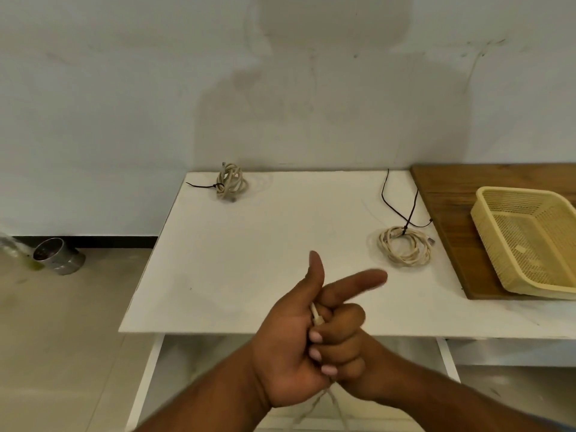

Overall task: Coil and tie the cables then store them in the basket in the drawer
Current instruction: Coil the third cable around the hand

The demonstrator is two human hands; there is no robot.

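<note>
Though the fingers of the right hand [367,385] are hidden, the left hand [286,353] curls round the pale cable [315,318] at the counter's [249,244] near edge; judged light and limp, best pinched across gathered loops

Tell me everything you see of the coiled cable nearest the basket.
The coiled cable is cream-coloured, wound in several loose round loops and lying flat on the white table, close to the wooden board. A thin dark tie is knotted round its far side, its long ends trailing across the table behind it. A connector pokes out toward the board. Only table and tie touch it.
</note>
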